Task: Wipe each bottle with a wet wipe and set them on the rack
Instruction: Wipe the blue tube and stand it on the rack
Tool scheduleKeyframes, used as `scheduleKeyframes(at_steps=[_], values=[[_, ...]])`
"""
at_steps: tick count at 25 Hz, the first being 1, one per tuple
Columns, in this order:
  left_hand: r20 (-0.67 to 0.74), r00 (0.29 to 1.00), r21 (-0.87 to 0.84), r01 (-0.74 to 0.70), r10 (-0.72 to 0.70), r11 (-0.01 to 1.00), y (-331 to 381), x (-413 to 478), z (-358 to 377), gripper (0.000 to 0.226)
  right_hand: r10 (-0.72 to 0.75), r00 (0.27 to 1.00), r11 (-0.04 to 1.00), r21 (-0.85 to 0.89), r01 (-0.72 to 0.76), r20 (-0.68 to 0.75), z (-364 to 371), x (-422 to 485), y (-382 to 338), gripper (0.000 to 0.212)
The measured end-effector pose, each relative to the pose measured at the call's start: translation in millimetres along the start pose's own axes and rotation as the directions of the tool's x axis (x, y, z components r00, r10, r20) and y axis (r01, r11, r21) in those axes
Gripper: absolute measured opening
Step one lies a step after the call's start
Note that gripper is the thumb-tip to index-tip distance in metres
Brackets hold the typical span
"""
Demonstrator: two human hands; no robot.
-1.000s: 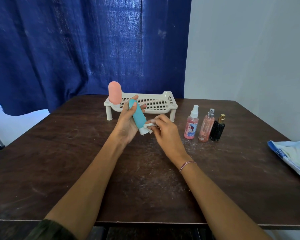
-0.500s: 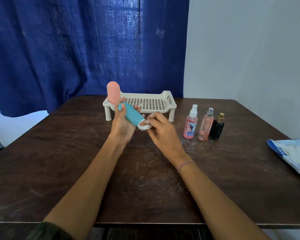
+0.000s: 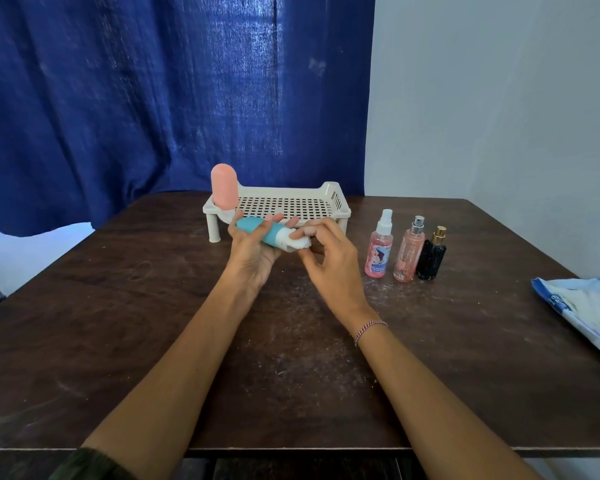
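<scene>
- Teal bottle: at frame centre, off the table, just in front of the rack; cradled in the left hand, thumb and fingers wrapped round its body.
- Right hand: pinching the wet wipe against the white cap end.
- Risk: could slip from the loose palm hold under the wipe's push, or knock the pink bottle close behind.
- Long axis near level, slightly tilted: rounded end toward upper left of frame, cap toward lower right.
</scene>
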State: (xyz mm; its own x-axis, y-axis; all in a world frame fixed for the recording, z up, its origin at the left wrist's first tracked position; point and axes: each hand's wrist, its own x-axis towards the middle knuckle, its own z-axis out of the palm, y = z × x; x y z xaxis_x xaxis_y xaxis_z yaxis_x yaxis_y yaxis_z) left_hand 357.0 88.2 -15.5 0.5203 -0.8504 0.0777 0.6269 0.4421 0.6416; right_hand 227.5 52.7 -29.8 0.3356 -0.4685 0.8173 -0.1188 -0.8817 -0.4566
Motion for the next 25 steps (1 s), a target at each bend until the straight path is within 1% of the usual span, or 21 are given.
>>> scheduleKeyframes(at_steps=[2, 4, 7, 11, 13, 16, 19, 22, 23, 25], values=[[-0.016, 1.000, -0.069, 0.007, -0.008, 0.998, 1.2, 0.5, -0.9, 0.066, -0.013, 0.999, 1.000, 0.000, 0.013, 0.031, 0.9, -0.8, 0.4, 0.022], [-0.018, 1.000, -0.100, 0.021, -0.023, 0.995, 2.0, 0.6, -0.5, 0.062, -0.008, 0.999, 1.000, -0.013, 0.008, 0.044, 0.3, -1.0, 1.0, 0.022], [0.005, 0.999, -0.109, 0.045, -0.045, 0.993, 3.0, -0.2, 1.5, 0.062, 0.027, 1.000, 0.999, -0.035, -0.027, 0.006, -1.6, 0.3, 1.7, 0.022], [0.052, 0.997, -0.131, 0.060, -0.053, 0.990, 2.3, -1.9, 3.3, 0.050, 0.053, 0.997, 0.999, -0.006, -0.054, -0.060, -1.0, -0.7, -1.0, 0.021], [0.058, 0.997, -0.133, 0.051, -0.044, 0.990, 2.0, -2.2, 2.9, 0.050, 0.043, 0.998, 0.999, 0.012, -0.042, -0.040, -0.1, -1.7, -2.7, 0.021], [0.059, 0.998, -0.135, 0.019, -0.011, 0.991, 3.3, -1.0, 0.0, 0.059, 0.022, 1.000, 0.999, 0.023, -0.022, 0.019, 0.5, -2.4, -3.0, 0.022], [0.080, 0.997, -0.124, -0.009, 0.019, 0.992, 5.9, -0.2, -1.3, 0.061, 0.101, 0.995, 0.995, 0.022, -0.101, 0.010, 0.4, -0.3, 0.6, 0.022], [0.126, 0.992, -0.079, -0.017, 0.026, 0.997, 3.0, -2.2, -0.2, 0.062, 0.276, 0.958, 0.961, 0.056, -0.272, -0.081, -0.6, 4.1, 7.2, 0.025], [0.142, 0.990, -0.049, -0.015, 0.022, 0.999, 1.1, -3.2, 0.7, 0.062, 0.306, 0.948, 0.951, 0.069, -0.300, -0.091, -1.1, 5.2, 8.9, 0.025], [0.170, 0.985, 0.014, -0.008, 0.005, 1.000, -2.3, -5.0, 2.8, 0.063, 0.278, 0.960, 0.959, 0.070, -0.274, -0.047, -1.7, 5.9, 9.6, 0.024]])
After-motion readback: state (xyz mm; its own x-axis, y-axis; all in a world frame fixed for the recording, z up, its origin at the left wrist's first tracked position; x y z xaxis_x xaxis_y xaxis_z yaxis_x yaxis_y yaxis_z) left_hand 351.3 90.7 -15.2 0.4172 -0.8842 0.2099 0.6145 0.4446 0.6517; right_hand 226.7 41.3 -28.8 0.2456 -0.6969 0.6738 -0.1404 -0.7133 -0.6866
